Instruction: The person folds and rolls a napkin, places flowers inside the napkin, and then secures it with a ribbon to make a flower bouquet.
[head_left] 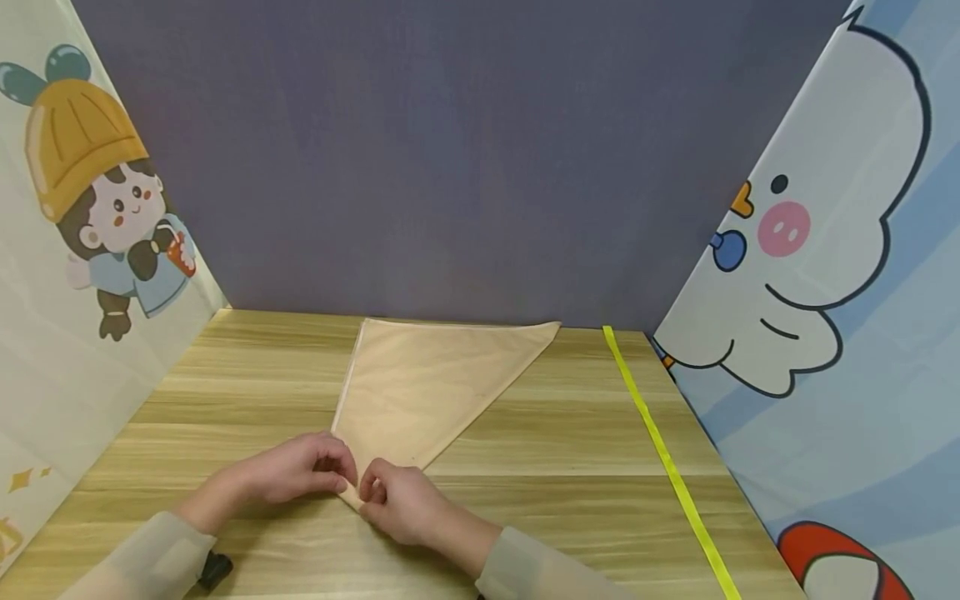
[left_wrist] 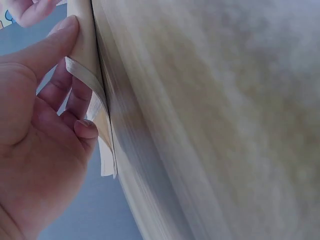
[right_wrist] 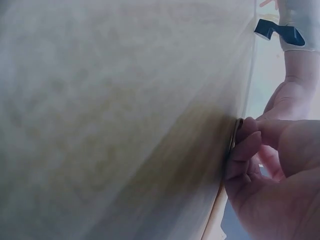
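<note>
A peach-coloured cloth [head_left: 442, 375] lies flat on the wooden table, its far edge along the back and a slanting edge on the right. At its narrow near end, a small strip is folded over. My left hand [head_left: 303, 468] pinches the left end of this fold; in the left wrist view, the thumb presses on the folded cloth [left_wrist: 84, 35] with the fingers curled behind it. Close beside it, my right hand [head_left: 408, 504] pinches the fold's other end between thumb and fingers. The right wrist view shows the fingertips at the cloth's edge, low against the table.
A yellow tape strip [head_left: 660, 446] runs front to back along the table's right side. A dark grey panel [head_left: 450, 158] stands behind the table. Printed cartoon sheets flank it on the left [head_left: 45, 350] and right [head_left: 885, 433].
</note>
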